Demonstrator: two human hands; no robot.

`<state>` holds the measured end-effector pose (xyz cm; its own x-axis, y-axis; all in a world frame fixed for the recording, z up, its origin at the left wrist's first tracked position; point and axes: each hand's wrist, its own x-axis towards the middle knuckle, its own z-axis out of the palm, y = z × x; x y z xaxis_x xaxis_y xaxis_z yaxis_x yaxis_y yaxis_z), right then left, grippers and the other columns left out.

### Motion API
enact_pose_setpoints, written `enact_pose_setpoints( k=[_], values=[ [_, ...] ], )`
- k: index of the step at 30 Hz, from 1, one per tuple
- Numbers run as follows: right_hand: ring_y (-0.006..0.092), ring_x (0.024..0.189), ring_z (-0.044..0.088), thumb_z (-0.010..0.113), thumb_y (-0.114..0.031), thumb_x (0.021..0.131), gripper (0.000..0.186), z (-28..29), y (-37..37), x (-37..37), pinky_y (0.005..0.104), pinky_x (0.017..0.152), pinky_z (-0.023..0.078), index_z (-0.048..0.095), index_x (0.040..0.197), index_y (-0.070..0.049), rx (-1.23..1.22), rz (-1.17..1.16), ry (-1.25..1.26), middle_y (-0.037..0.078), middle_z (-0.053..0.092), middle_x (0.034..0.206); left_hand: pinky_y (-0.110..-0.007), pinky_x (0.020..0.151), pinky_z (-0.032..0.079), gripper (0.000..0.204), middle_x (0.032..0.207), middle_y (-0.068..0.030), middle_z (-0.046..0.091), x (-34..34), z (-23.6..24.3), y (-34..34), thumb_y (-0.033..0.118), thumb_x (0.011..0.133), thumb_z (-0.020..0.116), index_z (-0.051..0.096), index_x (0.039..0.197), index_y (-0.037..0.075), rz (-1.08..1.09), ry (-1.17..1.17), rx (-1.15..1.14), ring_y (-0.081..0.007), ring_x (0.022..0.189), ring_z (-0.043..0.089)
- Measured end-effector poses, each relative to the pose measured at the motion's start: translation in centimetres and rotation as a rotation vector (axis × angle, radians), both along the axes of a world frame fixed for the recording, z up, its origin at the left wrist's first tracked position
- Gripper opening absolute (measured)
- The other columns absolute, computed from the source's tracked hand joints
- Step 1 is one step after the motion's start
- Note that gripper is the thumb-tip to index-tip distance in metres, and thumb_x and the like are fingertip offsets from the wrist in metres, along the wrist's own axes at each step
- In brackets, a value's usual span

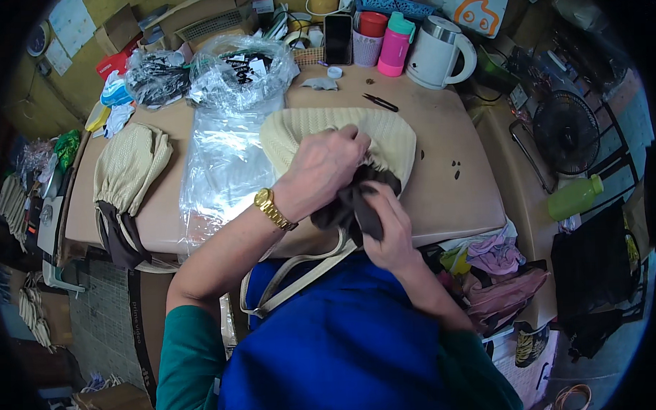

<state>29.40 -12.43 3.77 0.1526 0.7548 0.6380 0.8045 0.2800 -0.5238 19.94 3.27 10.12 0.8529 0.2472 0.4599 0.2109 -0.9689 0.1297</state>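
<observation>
L hand [323, 165], R hand [392, 232] on cream bag [391, 136], plastic [222, 165] L, snips [382, 102] bhd

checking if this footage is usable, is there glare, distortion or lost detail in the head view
Head view: white glare streaks the clear plastic; head view: fisheye distortion bows the table, corners black; head view: dark brown fabric beside the right hand shows little detail.

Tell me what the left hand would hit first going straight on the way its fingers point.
The left hand would first meet the cream bag just ahead of its fingertips; beyond it, probably the dark snips, though height is unclear.
</observation>
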Motion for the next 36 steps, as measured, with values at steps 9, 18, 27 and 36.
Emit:
enact_pose_setpoints(
  k=[9, 18, 27, 36],
  values=[
    [0.0417, 0.112, 0.057, 0.064, -0.009, 0.083, 0.043, -3.2, 7.7, 4.3, 0.0506, 0.094, 0.047, 0.054, 0.123, 0.002, -0.115, -0.009, -0.147, 0.024, 0.057, 0.122, -0.041, 0.065, 0.055, 0.017, 0.092, -0.0116, 0.058, 0.4, 3.3, -5.6, 0.007, 0.073, 0.065, 0.063, 0.089, 0.002, -0.197, -0.077, 0.125, -0.0295, 0.075, 0.065],
    [0.0407, 0.111, 0.059, 0.064, -0.009, 0.084, 0.042, -1.1, 10.0, 5.3, 0.0497, 0.093, 0.048, 0.054, 0.123, 0.002, -0.386, -0.080, -0.125, 0.023, 0.059, 0.120, -0.037, 0.060, 0.053, 0.008, 0.086, -0.0076, 0.054, 0.5, 4.8, -3.6, 0.012, 0.078, 0.063, 0.064, 0.085, 0.007, -0.159, -0.198, 0.102, -0.0252, 0.070, 0.062],
    [0.0396, 0.110, 0.060, 0.064, -0.008, 0.086, 0.041, -1.7, 11.1, 4.2, 0.0489, 0.092, 0.049, 0.054, 0.123, 0.003, -0.502, -0.085, -0.093, 0.021, 0.060, 0.118, -0.040, 0.081, 0.049, 0.043, 0.100, -0.0063, 0.053, -1.7, 2.4, -4.4, 0.016, 0.073, 0.075, 0.064, 0.114, 0.012, -0.099, -0.044, 0.079, -0.0249, 0.096, 0.058],
    [0.0386, 0.109, 0.062, 0.064, -0.008, 0.087, 0.040, -2.1, 10.2, 2.8, 0.0480, 0.092, 0.049, 0.053, 0.124, 0.003, -0.588, -0.046, -0.073, 0.020, 0.062, 0.116, -0.064, 0.117, 0.013, 0.066, 0.148, -0.0040, 0.051, -5.2, -2.8, -5.2, -0.003, 0.072, 0.062, 0.061, 0.133, 0.023, 0.026, -0.113, -0.077, -0.0294, 0.142, 0.039]
  ],
)
